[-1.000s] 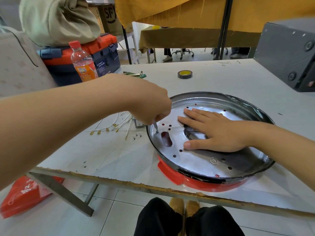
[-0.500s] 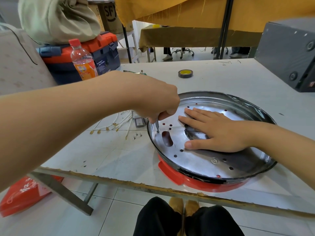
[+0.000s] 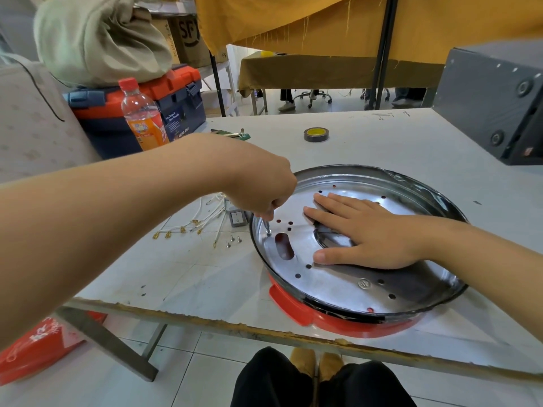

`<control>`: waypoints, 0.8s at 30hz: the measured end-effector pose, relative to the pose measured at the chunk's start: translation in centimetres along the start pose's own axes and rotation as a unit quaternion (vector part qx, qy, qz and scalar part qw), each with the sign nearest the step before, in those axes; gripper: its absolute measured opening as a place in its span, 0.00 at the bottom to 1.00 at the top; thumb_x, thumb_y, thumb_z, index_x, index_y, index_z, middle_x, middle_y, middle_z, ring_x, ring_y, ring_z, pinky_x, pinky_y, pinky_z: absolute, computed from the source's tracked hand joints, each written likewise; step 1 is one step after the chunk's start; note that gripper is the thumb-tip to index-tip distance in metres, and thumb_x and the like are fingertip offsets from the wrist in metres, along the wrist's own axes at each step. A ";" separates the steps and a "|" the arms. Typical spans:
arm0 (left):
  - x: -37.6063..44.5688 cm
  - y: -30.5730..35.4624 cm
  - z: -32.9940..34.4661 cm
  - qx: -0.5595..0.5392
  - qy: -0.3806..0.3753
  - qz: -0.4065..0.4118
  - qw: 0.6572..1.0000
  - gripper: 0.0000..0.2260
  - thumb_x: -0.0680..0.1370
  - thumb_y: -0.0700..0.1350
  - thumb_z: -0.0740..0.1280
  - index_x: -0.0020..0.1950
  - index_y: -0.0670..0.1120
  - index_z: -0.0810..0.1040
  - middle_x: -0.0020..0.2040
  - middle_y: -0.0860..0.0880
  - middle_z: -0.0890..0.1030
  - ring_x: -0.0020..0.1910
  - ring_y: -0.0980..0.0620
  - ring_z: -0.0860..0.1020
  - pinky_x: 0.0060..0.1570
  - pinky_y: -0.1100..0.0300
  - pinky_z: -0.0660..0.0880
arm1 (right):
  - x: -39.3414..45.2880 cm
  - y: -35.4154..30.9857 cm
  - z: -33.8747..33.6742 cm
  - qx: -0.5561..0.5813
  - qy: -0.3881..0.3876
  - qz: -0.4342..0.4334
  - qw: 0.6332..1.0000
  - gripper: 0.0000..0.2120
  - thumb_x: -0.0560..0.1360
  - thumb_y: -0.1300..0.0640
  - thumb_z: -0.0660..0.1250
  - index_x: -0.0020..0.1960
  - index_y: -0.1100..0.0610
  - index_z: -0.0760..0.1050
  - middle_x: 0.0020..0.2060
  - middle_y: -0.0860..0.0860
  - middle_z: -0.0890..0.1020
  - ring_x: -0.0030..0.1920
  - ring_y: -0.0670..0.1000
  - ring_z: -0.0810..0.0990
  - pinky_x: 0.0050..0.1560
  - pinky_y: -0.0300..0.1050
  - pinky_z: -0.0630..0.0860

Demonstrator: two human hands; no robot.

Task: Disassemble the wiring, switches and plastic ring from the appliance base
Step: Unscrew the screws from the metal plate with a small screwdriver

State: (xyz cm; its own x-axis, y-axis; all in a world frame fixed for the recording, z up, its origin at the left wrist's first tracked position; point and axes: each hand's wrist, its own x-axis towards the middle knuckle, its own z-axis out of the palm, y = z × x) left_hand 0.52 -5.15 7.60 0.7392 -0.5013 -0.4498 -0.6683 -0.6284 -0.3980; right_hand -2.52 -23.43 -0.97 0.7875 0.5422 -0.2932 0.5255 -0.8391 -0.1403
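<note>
Background carton [image 3: 188, 33] reads "SF"; toolbox [image 3: 176, 113] reads "WING BOX".

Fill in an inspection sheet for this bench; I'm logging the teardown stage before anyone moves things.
Surface: white table, near edge chipped.
Job's things: appliance base, red, under a perforated metal plate; rocker switch and three loose screws lie left of it.
Clutter: tape roll, drink bottle, toolbox.
Grippers: left hand grips a screwdriver, tip on the plate; right hand presses flat on the plate.
Cables: white wires with brass terminals, loose on the table.
Surroundings: grey box far right, red bag on the floor.
</note>
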 end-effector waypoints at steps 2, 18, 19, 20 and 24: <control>0.2 0.3 0.0 0.015 0.000 -0.010 1.000 0.17 0.80 0.51 0.62 0.33 0.46 0.71 0.31 0.50 0.71 0.27 0.55 0.67 0.27 0.64 0.60 | 0.1 0.1 0.0 0.001 0.002 0.000 1.000 0.45 0.62 0.24 0.41 0.74 0.39 0.33 0.74 0.41 0.32 0.74 0.43 0.31 0.72 0.46 0.35; 0.8 1.0 -0.6 -0.031 0.007 0.006 0.999 0.05 0.74 0.47 0.71 0.42 0.47 0.78 0.33 0.55 0.73 0.30 0.59 0.69 0.27 0.75 0.67 | 0.1 0.1 0.1 -0.002 0.007 0.000 1.000 0.45 0.63 0.25 0.41 0.75 0.40 0.34 0.74 0.41 0.32 0.74 0.44 0.32 0.72 0.46 0.35; 0.9 1.0 -0.6 -0.035 0.008 0.004 0.999 0.06 0.74 0.47 0.71 0.42 0.46 0.78 0.32 0.55 0.73 0.30 0.59 0.69 0.26 0.75 0.67 | 0.1 0.1 0.1 -0.003 0.006 0.001 1.000 0.45 0.63 0.25 0.41 0.75 0.40 0.34 0.74 0.42 0.32 0.74 0.44 0.32 0.72 0.46 0.35; 1.0 1.0 -0.6 -0.040 0.008 0.000 0.999 0.06 0.75 0.48 0.71 0.41 0.47 0.78 0.32 0.55 0.73 0.29 0.59 0.69 0.26 0.75 0.67 | 0.1 0.1 0.1 -0.003 0.007 0.001 1.000 0.45 0.63 0.25 0.41 0.75 0.40 0.34 0.74 0.42 0.32 0.74 0.44 0.32 0.72 0.46 0.35; 1.0 0.6 -0.5 -0.077 0.003 -0.013 0.997 0.09 0.76 0.49 0.69 0.40 0.44 0.78 0.32 0.53 0.74 0.29 0.58 0.69 0.28 0.80 0.64 | 0.1 0.0 0.1 -0.001 0.009 -0.002 1.000 0.45 0.63 0.25 0.41 0.75 0.40 0.35 0.74 0.42 0.32 0.74 0.44 0.32 0.71 0.45 0.35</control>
State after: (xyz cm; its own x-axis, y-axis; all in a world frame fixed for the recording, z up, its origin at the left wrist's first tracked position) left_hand 0.93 -6.33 7.36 0.7566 -0.4869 -0.4364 -0.6288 -0.7249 -0.2814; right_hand -2.47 -23.43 -1.13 0.7913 0.5460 -0.2752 0.5291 -0.8371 -0.1393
